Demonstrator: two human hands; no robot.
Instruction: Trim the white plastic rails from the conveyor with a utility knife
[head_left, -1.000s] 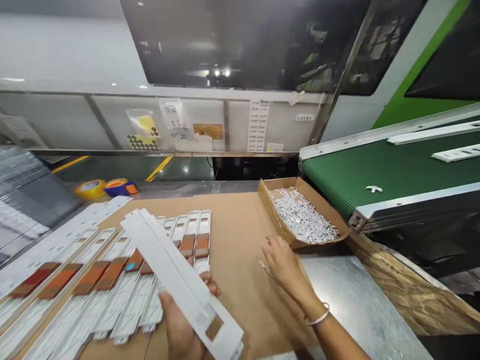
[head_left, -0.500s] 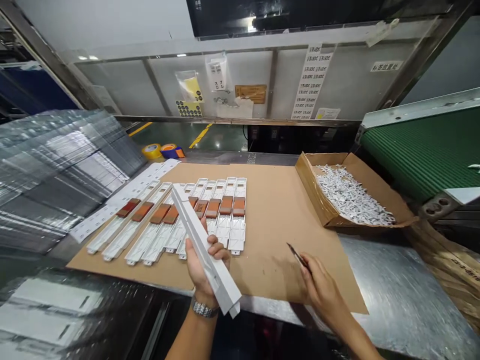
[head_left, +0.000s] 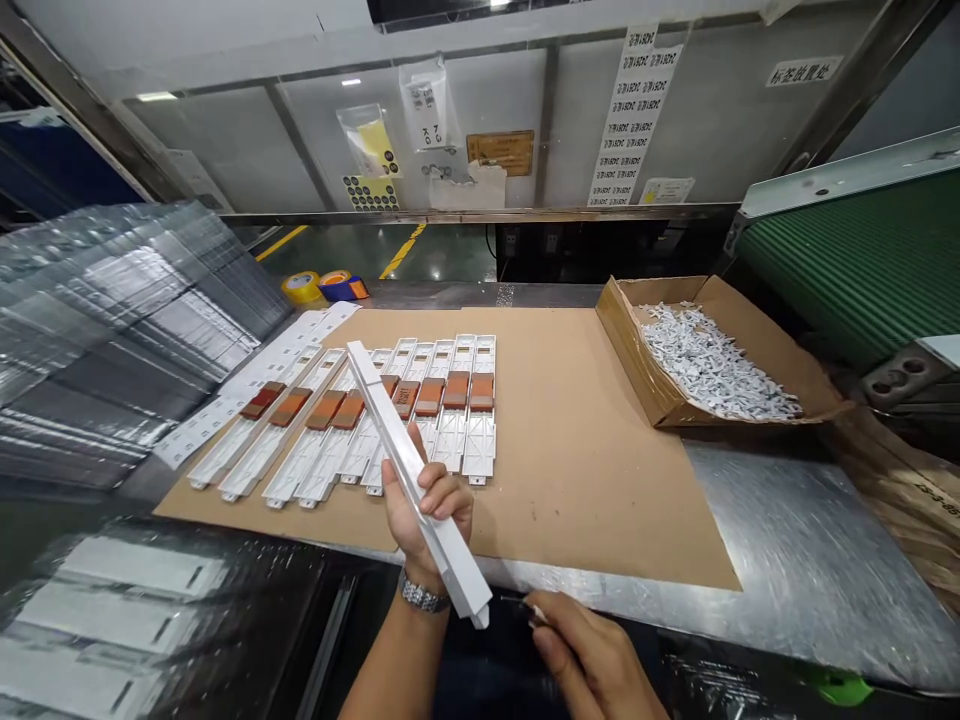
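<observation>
My left hand [head_left: 429, 500] is closed around a long white plastic strip [head_left: 409, 460], held slantwise above the cardboard. Its lower end points toward me, to the right. My right hand [head_left: 589, 650] grips a slim, dark, knife-like tool [head_left: 534, 612], with its thin tip toward the strip's lower end. Fingers cover most of the tool, so its exact kind is unclear. Beyond my left hand lies a row of similar white plastic strips [head_left: 480, 440] with reddish-brown blocks [head_left: 482, 392] across them.
A cardboard sheet [head_left: 570, 450] covers part of the metal table [head_left: 780, 520]. At right stands a cardboard box [head_left: 637, 370] of small white pieces, near a green conveyor [head_left: 870, 260]. Tape rolls [head_left: 341, 285] sit at the back left, beside stacked plastic-wrapped trays [head_left: 150, 320].
My right hand has moved down and left with the dark tool, off the cardboard and close to the strip's lower end. The left hand still holds the white strip, slightly farther right.
</observation>
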